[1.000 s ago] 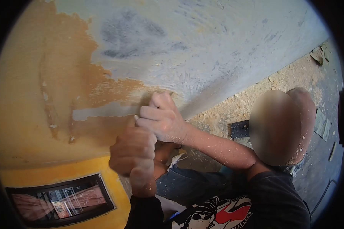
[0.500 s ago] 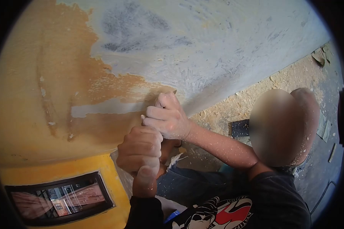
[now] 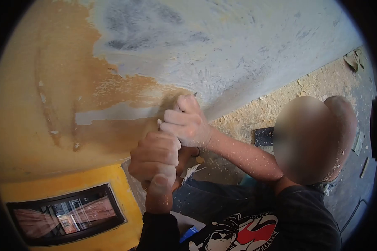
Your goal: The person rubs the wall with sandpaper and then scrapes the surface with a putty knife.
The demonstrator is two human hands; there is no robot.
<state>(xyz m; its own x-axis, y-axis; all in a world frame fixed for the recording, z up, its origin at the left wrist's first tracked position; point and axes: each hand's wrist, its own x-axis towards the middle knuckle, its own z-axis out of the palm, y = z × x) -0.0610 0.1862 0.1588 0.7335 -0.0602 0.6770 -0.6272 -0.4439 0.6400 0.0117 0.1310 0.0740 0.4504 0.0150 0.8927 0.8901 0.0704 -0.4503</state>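
My right hand (image 3: 187, 121) is closed in a fist around a scraper (image 3: 195, 95), whose dark tip alone pokes out above the knuckles, close against the wall. The handle is hidden by fingers. Just below and left, my left hand (image 3: 155, 154) is also wrapped tight, stacked against the right one as if on the same tool; its grip is mostly hidden. Beside the fists, the wall's ochre paint (image 3: 130, 90) ends in a ragged edge. Past that edge lies a bare grey-white surface (image 3: 238, 54) with dark scuffed patches. White dust covers both hands.
Paint flakes (image 3: 280, 98) lie thick along the wall's foot. A dark flat piece (image 3: 264, 137) rests on the floor near my bent leg, which is partly blurred. At lower left is a yellow panel (image 3: 113, 171) with a dark-framed, glossy window (image 3: 67, 215).
Both fists and the scraper tip have shifted slightly to the right along the wall, and a little up in view. The view itself has moved slightly. Both hands keep their grip.
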